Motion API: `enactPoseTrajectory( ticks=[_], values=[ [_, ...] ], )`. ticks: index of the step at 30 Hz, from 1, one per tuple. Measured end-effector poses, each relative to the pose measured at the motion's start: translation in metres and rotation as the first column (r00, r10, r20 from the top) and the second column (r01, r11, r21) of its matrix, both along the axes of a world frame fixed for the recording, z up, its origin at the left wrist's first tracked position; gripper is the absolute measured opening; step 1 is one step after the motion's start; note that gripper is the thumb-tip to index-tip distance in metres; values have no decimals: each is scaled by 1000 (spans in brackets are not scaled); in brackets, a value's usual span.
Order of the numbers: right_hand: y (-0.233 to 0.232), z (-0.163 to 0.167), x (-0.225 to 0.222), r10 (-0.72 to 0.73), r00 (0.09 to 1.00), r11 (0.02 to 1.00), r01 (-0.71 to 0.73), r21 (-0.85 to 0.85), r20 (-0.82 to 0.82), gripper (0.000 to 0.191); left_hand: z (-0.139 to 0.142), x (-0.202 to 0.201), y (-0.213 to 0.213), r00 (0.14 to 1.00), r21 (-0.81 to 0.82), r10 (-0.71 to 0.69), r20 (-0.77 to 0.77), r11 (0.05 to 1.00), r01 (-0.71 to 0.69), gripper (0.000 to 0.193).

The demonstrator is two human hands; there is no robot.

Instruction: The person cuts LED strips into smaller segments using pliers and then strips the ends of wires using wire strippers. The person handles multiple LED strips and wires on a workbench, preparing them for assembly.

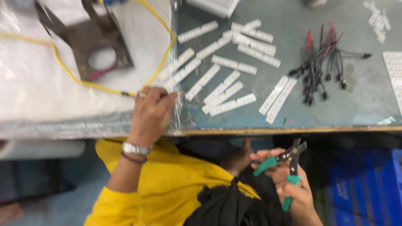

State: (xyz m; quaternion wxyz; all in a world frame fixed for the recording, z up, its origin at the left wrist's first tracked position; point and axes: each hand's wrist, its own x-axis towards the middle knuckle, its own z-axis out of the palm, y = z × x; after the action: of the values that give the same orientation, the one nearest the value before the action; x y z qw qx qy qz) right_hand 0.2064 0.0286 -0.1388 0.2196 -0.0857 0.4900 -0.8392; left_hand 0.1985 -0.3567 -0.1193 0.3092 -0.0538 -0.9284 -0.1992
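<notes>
Two hands busy: right hand (293, 192) below the table edge (268, 130), closed around green-handled pliers (284, 165) with jaws pointing up; left hand (153, 111) fingers curled, pinching a yellow wire (75, 77) on clear plastic sheeting (37, 92). Scattered just right of that hand, white LED strips (228, 90); further right, a bundle of red and black leads (320, 62), with bare grey-blue tabletop (356, 100) around it. Below, blue crates (364, 184).
</notes>
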Motion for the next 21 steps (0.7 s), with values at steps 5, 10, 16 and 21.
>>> enactPoseTrajectory(
  ticks=[5,10,16,21],
  values=[
    [-4,2,-10,34,998,999,-33,19,-56,84,2,2,7,999,-18,45,-19,999,-45,30],
    [13,5,-14,153,988,988,-153,-8,-18,84,17,8,26,997,-22,59,-48,998,-60,34],
    [42,8,-26,153,988,987,-151,-60,29,83,49,-31,87,989,84,-94,-115,991,104,30],
    [70,-2,-28,123,988,992,-122,-20,90,83,68,-161,169,889,119,-444,115,894,432,19]
  ],
)
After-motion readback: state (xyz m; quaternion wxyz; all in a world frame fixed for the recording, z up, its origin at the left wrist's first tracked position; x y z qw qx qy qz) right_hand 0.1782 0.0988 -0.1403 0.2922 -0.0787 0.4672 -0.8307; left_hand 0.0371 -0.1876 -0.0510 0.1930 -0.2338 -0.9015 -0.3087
